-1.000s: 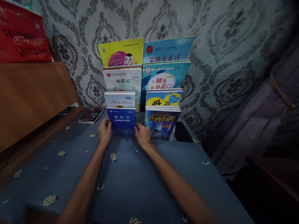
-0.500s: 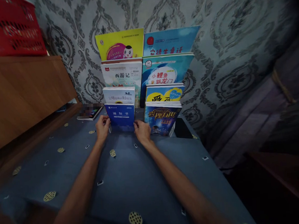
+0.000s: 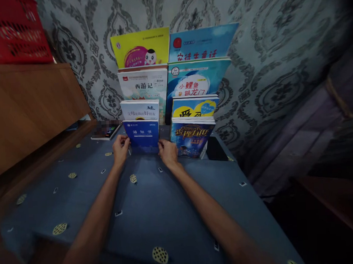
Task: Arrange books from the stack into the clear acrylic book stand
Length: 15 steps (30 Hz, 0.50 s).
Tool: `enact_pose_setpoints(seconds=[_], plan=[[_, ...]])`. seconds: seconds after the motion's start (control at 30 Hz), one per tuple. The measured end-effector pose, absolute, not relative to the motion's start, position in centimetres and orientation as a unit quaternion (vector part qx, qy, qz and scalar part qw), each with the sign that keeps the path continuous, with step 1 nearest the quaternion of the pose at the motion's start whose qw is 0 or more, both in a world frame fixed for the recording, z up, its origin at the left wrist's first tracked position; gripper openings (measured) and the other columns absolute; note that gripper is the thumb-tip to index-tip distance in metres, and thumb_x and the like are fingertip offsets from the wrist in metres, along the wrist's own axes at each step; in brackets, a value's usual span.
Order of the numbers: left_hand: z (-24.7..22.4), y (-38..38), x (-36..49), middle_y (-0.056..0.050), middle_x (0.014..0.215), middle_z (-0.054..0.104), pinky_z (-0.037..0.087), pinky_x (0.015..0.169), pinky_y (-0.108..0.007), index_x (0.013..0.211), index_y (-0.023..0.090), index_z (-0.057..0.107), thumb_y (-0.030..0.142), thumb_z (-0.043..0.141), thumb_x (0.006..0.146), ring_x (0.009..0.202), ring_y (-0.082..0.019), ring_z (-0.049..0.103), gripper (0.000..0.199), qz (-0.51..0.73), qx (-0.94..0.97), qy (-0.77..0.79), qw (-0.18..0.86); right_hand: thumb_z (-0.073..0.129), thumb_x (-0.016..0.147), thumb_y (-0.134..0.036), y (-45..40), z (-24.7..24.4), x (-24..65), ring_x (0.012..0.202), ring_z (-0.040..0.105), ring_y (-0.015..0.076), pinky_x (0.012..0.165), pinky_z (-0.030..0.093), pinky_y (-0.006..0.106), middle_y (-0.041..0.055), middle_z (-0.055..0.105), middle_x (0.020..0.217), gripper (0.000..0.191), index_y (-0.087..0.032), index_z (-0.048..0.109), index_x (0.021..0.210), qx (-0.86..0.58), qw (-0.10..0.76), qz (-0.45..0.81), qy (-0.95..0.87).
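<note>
A dark blue booklet (image 3: 142, 139) marked 2022 stands upright at the front of the left row of books. My left hand (image 3: 121, 148) pinches its left edge, fingers closed. At the lower right edge, my right hand (image 3: 167, 150) grips it with bent fingers. Behind the booklet rise a pale book (image 3: 139, 108), a white and green storybook (image 3: 144, 86) and a tall yellow book (image 3: 141, 46). To the right of my right hand, a dark blue and purple book (image 3: 191, 139) fronts the other row. Behind that are a yellow and blue book (image 3: 193, 107), a teal book (image 3: 200, 76) and a blue book (image 3: 203, 42).
A grey-blue patterned cloth (image 3: 157, 209) covers the table. A small dark-covered book (image 3: 106, 130) lies at the left rear, and a flat black object (image 3: 216, 149) at the right. A red basket (image 3: 11, 32) sits on a wooden cabinet (image 3: 34, 112). Patterned wallpaper (image 3: 259, 63) is behind.
The view has shifted slightly, so the books appear a little higher. Both hands keep their places on the blue booklet's edges.
</note>
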<state>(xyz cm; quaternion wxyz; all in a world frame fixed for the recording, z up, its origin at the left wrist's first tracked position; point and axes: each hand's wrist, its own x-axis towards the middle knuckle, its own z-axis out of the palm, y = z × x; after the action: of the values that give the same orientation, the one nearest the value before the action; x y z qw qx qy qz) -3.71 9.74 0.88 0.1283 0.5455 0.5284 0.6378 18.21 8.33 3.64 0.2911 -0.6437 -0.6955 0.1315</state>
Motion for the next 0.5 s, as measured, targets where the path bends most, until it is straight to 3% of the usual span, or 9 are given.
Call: enact_pose_setpoints(seconds=[0.5], plan=[[0.45,8.92,-3.92,0.0,0.071,0.061,0.045,0.05,-0.023,0.095,0.02,0.061,0.056,0.063,0.084,0.063,-0.015,0.059,0.038,0.631,0.561,0.519,0.136,0.051,0.1,-0.028,7.91,3.66,18.52,0.092,0.074,0.0187,0.084,0.051,0.025,0.0069,0.08,0.099,0.032,-0.024,0.072,0.124,-0.629,0.295,0.136,-0.706]])
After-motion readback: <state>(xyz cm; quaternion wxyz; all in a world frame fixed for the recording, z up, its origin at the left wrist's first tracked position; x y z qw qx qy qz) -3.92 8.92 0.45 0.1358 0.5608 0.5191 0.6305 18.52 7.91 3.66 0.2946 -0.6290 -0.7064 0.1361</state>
